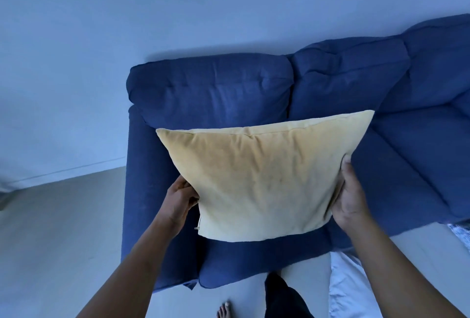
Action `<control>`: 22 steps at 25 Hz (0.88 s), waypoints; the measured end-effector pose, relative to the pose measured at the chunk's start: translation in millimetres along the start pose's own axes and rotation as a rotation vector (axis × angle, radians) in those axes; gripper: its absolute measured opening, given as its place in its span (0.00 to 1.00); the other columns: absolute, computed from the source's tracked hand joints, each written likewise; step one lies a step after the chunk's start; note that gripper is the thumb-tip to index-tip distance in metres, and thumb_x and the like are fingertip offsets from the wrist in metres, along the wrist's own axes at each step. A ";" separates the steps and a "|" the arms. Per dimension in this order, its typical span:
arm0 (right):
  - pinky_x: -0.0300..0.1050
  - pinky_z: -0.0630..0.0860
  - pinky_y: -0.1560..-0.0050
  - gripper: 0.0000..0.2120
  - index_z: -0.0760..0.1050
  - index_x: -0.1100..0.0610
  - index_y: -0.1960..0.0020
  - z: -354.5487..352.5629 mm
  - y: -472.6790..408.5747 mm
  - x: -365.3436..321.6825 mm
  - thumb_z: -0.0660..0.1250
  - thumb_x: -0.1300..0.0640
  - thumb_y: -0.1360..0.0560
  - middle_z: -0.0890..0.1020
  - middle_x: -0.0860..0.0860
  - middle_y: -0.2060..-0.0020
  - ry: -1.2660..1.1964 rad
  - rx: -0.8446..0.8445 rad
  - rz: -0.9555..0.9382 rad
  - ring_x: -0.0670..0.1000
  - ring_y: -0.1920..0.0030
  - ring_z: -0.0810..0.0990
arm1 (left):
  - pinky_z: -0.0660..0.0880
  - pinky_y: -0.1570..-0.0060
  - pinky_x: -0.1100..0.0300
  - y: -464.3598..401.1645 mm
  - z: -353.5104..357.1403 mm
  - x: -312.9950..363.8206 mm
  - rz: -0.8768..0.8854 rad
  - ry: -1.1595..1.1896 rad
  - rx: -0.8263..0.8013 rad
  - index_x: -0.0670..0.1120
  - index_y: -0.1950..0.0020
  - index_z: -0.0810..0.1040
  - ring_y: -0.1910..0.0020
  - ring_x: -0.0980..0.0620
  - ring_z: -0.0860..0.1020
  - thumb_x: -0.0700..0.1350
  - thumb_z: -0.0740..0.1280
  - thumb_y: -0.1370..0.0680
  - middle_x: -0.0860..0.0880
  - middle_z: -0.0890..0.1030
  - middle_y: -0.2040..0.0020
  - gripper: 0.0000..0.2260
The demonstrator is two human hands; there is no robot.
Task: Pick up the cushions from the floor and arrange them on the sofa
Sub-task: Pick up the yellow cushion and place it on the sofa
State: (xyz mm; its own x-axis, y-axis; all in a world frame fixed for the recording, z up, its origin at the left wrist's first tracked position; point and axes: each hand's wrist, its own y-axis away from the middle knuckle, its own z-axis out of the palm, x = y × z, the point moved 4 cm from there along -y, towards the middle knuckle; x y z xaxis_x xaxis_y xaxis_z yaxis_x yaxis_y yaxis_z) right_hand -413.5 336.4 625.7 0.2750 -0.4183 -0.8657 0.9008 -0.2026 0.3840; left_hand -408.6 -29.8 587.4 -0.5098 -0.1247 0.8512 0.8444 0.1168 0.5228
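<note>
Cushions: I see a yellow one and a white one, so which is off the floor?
The yellow cushion, held over the blue sofa by both hands. The white cushion lies on the floor.

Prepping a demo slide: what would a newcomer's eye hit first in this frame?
The yellow cushion, mid-frame, held up over the seat of the blue sofa that fills the view behind it. The left hand grips its lower left edge and the right hand its right edge. A white cushion lies on the floor at bottom right, beside the person's bare foot.
</note>
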 end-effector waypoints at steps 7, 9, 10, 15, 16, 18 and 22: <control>0.60 0.72 0.25 0.45 0.76 0.52 0.27 17.3 -142.4 10.8 0.76 0.27 0.36 0.84 0.48 0.33 0.236 -0.176 0.155 0.52 0.31 0.81 | 0.77 0.46 0.49 -77.7 11.5 8.6 -0.082 0.048 0.251 0.41 0.46 0.78 0.50 0.41 0.77 0.26 0.57 0.30 0.43 0.80 0.55 0.19; 0.59 0.72 0.26 0.48 0.77 0.51 0.28 27.3 -170.8 20.1 0.79 0.27 0.41 0.85 0.46 0.34 0.271 -0.198 0.190 0.50 0.32 0.82 | 0.75 0.47 0.48 -98.3 12.8 7.2 -0.096 0.071 0.289 0.41 0.48 0.77 0.49 0.40 0.74 0.29 0.58 0.34 0.42 0.76 0.53 0.19; 0.58 0.73 0.26 0.46 0.77 0.50 0.28 32.7 -185.3 25.8 0.79 0.27 0.40 0.85 0.46 0.34 0.273 -0.202 0.206 0.50 0.33 0.82 | 0.74 0.48 0.48 -112.1 12.8 6.7 -0.100 0.077 0.294 0.41 0.49 0.77 0.49 0.41 0.74 0.30 0.58 0.36 0.42 0.76 0.54 0.19; 0.57 0.72 0.25 0.29 0.78 0.51 0.28 53.7 -253.0 54.7 0.73 0.38 0.25 0.85 0.47 0.33 0.221 -0.143 0.245 0.49 0.32 0.82 | 0.75 0.48 0.49 -185.0 8.5 9.2 -0.131 0.071 0.305 0.42 0.50 0.78 0.51 0.41 0.76 0.25 0.56 0.29 0.42 0.78 0.54 0.18; 0.56 0.72 0.25 0.28 0.77 0.51 0.27 59.7 -268.6 62.2 0.72 0.39 0.24 0.85 0.47 0.33 0.222 -0.120 0.245 0.49 0.32 0.82 | 0.76 0.49 0.50 -200.6 6.0 10.7 -0.129 0.059 0.309 0.43 0.50 0.78 0.51 0.43 0.77 0.25 0.55 0.29 0.44 0.79 0.55 0.19; 0.55 0.73 0.26 0.28 0.78 0.50 0.28 70.7 -299.4 77.3 0.73 0.39 0.24 0.85 0.46 0.34 0.214 -0.096 0.255 0.48 0.32 0.82 | 0.79 0.51 0.53 -234.9 -0.3 9.9 -0.135 0.040 0.321 0.43 0.50 0.79 0.53 0.45 0.78 0.25 0.55 0.28 0.46 0.80 0.56 0.20; 0.56 0.76 0.28 0.40 0.79 0.49 0.31 96.5 -341.9 102.9 0.80 0.31 0.37 0.87 0.45 0.38 0.300 -0.089 0.328 0.49 0.36 0.84 | 0.78 0.46 0.50 -293.0 -14.8 4.3 -0.223 -0.057 0.357 0.45 0.45 0.79 0.48 0.45 0.78 0.29 0.61 0.28 0.45 0.81 0.48 0.17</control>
State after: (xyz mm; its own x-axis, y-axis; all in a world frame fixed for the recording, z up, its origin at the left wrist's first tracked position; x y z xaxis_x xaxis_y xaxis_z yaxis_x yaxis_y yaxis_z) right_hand -725.7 277.2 436.3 0.6239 -0.1701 -0.7628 0.7717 -0.0202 0.6357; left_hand -655.8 -79.1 437.2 -0.6902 -0.1324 0.7114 0.6073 0.4286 0.6690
